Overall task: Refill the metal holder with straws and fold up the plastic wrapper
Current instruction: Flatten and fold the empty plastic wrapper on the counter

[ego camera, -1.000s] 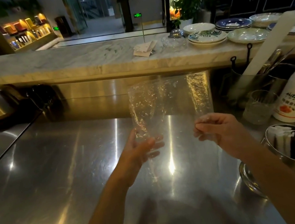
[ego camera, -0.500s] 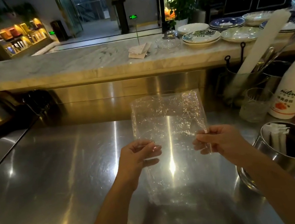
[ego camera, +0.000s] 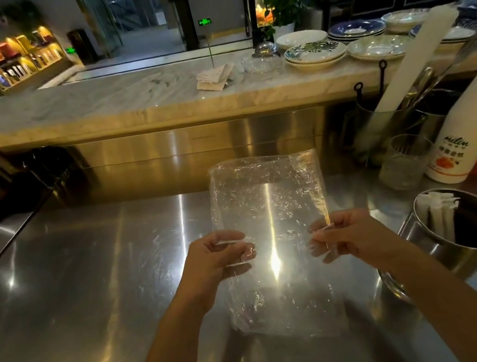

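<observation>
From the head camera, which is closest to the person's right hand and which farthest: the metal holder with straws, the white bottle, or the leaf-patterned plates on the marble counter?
Measured from the right hand:
1. Metal holder, just to its right on the steel counter, straws inside.
2. White bottle, farther back on the right.
3. Leaf-patterned plates, up on the marble counter beyond.

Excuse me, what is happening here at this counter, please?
A person holds a clear plastic wrapper with both hands: the left hand pinches its left edge, the right hand its right edge. The wrapper looks empty and is not yet folded. To the right, a metal holder on the steel counter already has wrapped straws inside.
</observation>
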Action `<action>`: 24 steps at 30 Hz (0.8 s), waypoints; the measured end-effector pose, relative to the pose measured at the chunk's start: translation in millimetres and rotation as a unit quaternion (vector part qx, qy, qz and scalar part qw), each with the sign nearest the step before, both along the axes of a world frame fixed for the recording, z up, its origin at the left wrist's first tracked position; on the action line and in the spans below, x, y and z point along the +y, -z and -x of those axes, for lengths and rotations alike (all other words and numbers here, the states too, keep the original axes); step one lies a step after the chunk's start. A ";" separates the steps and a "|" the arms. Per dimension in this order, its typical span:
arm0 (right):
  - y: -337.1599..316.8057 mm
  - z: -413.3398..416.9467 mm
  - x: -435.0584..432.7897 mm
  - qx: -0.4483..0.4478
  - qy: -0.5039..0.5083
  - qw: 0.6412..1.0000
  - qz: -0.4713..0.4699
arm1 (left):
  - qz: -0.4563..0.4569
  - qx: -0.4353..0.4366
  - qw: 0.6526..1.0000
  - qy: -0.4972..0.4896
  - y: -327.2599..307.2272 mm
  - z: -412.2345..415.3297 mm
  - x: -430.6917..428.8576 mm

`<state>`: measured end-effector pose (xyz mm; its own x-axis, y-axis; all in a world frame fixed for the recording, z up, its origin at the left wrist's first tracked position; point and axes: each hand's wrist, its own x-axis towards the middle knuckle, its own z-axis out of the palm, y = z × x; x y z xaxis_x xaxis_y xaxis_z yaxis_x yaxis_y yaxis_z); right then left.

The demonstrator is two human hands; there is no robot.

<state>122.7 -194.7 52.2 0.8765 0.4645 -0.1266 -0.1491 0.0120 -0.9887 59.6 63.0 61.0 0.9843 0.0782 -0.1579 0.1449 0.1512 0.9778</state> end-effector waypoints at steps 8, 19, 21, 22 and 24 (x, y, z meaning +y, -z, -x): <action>11.4 -5.2 -2.5 -0.002 -0.008 1.000 -0.019 | 0.001 0.004 1.000 0.000 0.1 -1.3 4.4; 35.6 -8.5 -13.2 0.017 -0.025 0.998 -0.053 | -0.013 -0.022 0.999 0.046 3.8 6.8 6.8; 36.9 -6.5 -13.4 0.004 -0.008 0.999 -0.053 | 0.006 -0.013 0.999 0.042 5.5 7.9 5.1; 36.0 -4.6 -13.1 0.004 -0.003 0.998 -0.055 | 0.009 -0.011 0.999 0.040 6.5 8.9 4.3; 35.1 -1.5 -12.7 0.009 -0.001 0.998 -0.055 | -0.007 -0.015 0.999 0.043 9.5 10.7 4.3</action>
<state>124.2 -207.4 17.1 0.8738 0.4778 -0.0900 -0.1663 0.1197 -0.9788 49.0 67.4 51.5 0.9917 -0.0058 -0.1281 0.1278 0.1253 0.9838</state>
